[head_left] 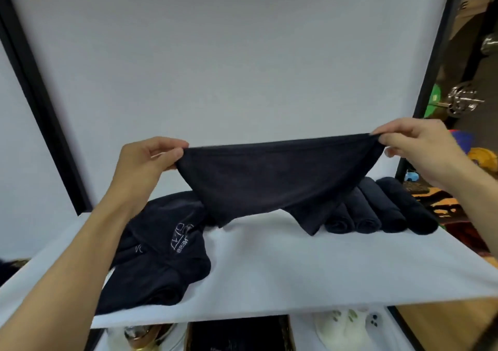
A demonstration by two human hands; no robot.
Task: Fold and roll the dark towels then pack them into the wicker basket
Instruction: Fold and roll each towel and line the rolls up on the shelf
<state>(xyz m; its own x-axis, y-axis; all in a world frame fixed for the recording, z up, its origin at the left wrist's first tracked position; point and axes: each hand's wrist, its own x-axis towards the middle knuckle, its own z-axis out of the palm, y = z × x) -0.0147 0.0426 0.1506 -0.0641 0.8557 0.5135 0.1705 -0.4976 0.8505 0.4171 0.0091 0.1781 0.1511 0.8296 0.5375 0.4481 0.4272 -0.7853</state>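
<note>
A dark navy towel (275, 180) hangs stretched in the air above the white table (296, 264). My left hand (145, 162) pinches its left top corner and my right hand (420, 148) pinches its right top corner. The towel's lower edge sags down and its bottom tip touches the table. Several rolled dark towels (382, 210) lie side by side at the back right of the table. A heap of unfolded dark towels (161, 248) with white lettering lies at the left, partly under my left forearm. The wicker basket (239, 334) sits below the table's front edge, with dark cloth inside.
A white backdrop with black frame bars stands behind the table. Pale objects sit on the lower shelf on either side of the basket. Coloured clutter and metal objects (460, 102) fill the room to the right, beyond the frame.
</note>
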